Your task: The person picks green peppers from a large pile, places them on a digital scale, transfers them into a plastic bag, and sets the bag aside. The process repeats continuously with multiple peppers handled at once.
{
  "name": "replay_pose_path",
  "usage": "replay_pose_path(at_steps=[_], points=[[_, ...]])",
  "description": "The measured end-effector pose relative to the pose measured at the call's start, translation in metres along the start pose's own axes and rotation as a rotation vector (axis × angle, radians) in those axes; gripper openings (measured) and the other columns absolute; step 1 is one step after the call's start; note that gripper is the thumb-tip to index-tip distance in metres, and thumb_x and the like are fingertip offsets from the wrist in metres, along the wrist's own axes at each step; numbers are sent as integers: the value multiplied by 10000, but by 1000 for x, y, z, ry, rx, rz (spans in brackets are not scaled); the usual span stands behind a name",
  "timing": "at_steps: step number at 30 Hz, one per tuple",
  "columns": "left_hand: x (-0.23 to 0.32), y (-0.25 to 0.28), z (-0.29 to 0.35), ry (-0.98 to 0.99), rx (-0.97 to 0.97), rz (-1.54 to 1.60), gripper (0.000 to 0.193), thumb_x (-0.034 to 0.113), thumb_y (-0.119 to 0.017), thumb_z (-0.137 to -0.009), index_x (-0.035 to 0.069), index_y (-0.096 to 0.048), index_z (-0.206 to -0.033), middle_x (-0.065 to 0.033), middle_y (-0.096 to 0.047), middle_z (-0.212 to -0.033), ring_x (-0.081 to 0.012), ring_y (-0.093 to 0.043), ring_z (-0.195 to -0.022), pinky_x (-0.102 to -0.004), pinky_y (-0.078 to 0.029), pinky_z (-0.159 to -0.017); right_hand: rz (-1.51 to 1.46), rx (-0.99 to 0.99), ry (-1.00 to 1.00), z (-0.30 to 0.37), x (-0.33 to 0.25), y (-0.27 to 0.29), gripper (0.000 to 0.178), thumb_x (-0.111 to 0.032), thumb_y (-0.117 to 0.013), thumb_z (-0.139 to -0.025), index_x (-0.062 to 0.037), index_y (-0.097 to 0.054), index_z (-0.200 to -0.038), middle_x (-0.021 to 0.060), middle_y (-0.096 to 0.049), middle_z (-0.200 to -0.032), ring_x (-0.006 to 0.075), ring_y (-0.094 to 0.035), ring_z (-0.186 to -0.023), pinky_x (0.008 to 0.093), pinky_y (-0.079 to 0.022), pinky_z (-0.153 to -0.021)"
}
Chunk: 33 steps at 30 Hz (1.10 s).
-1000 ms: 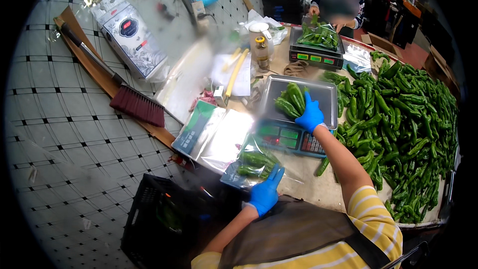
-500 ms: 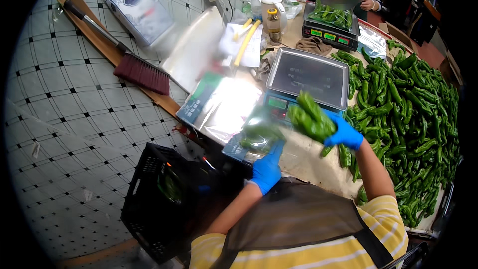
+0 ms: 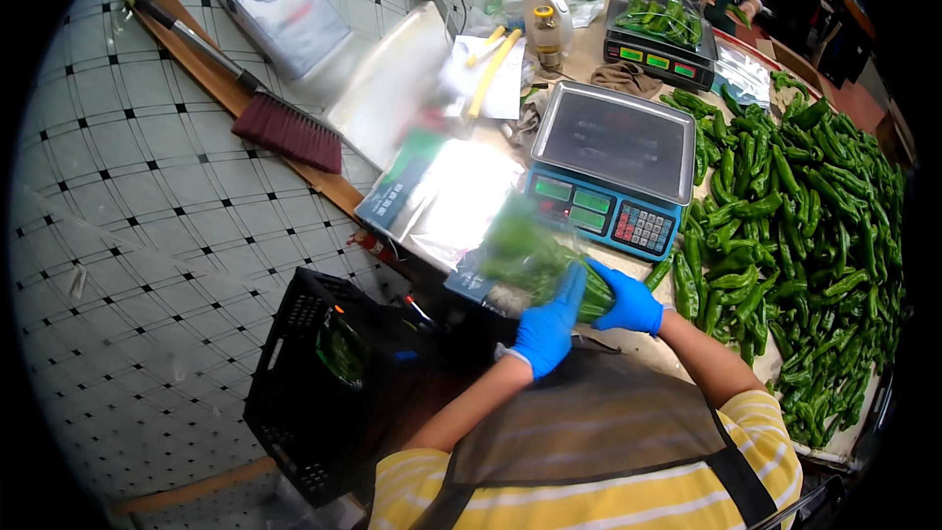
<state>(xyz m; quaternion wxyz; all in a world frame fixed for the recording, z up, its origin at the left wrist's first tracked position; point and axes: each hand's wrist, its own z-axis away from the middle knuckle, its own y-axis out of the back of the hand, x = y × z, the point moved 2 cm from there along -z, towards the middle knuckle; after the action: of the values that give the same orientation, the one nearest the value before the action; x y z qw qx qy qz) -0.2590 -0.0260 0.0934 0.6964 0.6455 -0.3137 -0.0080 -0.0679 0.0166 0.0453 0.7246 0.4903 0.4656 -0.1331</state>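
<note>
Produce-packing workroom: pepper heap (image 3: pixel 800 255), blue scale (image 3: pixel 615 152), black scale (image 3: pixel 655 63), plastic crate (image 3: pixel 299 447)

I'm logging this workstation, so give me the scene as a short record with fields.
Left hand: blue-gloved, fingers against the bagged green peppers
Right hand: blue-gloved, at the right side of those peppers
Blur: bagged peppers partly smeared
Blue scale: beyond the hands
Pepper pile: loose, right of the scale
Black crate: lower left, something green inside
</note>
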Motion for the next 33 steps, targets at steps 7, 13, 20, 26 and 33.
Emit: replay_pose_path(at_steps=[7,13,20,26,33], points=[[5,-2,5,-31,-28,36,843,-34,-507,-758,22,-164,-1526,-222,-268,-1535,-372,-643,-634,-447,-513,-555,206,57,22,-41,-35,-47,872,-294,-650,-806,-237,-194,-1547,305,-562,-1139,450,-628,-874,509,-526,-743],[-5,1,11,10,18,32,815,2,-525,-765,49,-220,-1519,-196,-337,-1504,-393,-639,-646,-467,-506,-556,409,226,172,-58,-36,-70,794,-260,-602,-832,-266,-241,-1540,309,-546,-1141,445,-616,-864,507,-515,-731],[-6,1,14,-31,-12,142,826,9,-561,-755,61,-239,-1514,-166,-341,-1516,-379,-647,-639,-444,-513,-550,345,140,104,-82,-32,-86,761,-152,-631,-802,-168,-338,-1504,247,-553,-1103,396,-591,-935,451,-481,-791],[-16,-1,13,-133,105,207,832,-32,-540,-724,92,-288,-1507,-140,-354,-1519,-368,-633,-613,-422,-507,-528,165,114,-38,-93,-64,-74,987,-196,-775,-627,-187,-331,-1508,299,-518,-1203,452,-546,-1104,481,-468,-900],[-17,6,11,-69,89,49,748,-10,-532,-760,86,-350,-1480,-122,-370,-1509,-339,-640,-657,-410,-521,-559,-98,328,20,-137,-29,-86,1010,-408,-800,-668,-62,-315,-1484,293,-486,-1321,444,-514,-1171,479,-426,-998]])
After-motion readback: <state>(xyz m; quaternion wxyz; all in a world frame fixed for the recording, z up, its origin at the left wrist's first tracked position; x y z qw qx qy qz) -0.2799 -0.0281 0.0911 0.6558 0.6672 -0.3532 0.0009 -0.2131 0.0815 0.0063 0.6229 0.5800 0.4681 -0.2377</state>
